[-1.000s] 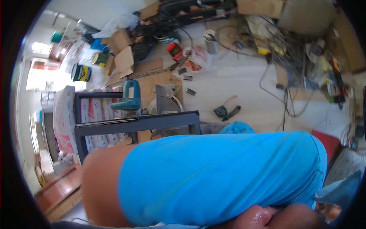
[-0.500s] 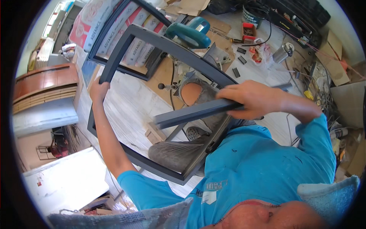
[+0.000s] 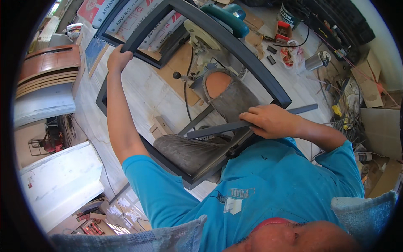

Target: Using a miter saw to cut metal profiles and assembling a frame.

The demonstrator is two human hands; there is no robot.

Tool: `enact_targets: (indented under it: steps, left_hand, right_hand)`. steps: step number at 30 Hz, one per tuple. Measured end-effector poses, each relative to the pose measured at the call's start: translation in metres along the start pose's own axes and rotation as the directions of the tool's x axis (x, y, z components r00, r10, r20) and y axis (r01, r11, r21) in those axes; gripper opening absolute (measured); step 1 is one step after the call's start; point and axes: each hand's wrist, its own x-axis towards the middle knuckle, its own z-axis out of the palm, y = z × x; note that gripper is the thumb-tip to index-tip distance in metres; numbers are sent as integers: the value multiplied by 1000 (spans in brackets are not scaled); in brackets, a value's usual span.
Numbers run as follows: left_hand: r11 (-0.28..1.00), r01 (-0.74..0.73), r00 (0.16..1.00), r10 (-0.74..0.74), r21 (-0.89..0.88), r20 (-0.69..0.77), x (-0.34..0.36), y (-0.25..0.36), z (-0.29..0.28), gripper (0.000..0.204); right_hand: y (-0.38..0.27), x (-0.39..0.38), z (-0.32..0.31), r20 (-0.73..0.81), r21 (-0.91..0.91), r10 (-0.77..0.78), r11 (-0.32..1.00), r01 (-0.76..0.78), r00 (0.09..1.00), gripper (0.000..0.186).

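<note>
My left hand (image 3: 119,59) is closed around the left side of a large dark grey metal frame (image 3: 256,67), tilted over my legs. My right hand (image 3: 266,122) is closed on a straight dark grey bar (image 3: 304,108), lying at a slant across the lower right of the frame. Through the frame's opening show my bent legs (image 3: 184,153) in dusty grey trousers, one knee bare through a tear. Beyond that knee is a cutting machine (image 3: 201,35) on cardboard, under a teal housing (image 3: 228,27), partly hidden by the frame.
A second dark frame (image 3: 149,59) rests by printed sacks (image 3: 161,31) behind. At right are a steel flask (image 3: 317,61), a red box (image 3: 283,30), tangled cables (image 3: 340,96) and cardboard (image 3: 367,80). Wooden panels (image 3: 46,63) and a white panel (image 3: 63,185) stand at left.
The view has swung down onto my hands since a second ago. Since half a second ago, my left hand and the frame moved farther forward, while my right hand brought the bar slightly nearer my body.
</note>
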Motion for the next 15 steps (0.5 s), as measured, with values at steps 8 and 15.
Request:
enact_targets:
  steps: [8,15]
  left_hand:
    - [889,-408,744,456,208,-489,-64,17,-19,58]
    - [821,-254,821,462,-511,336,-384,92,-49,51]
  right_hand:
    - [-16,52,23,268,-35,-206,974,224,941,26]
    - [-32,84,50,339,-6,-259,961,278,904,28]
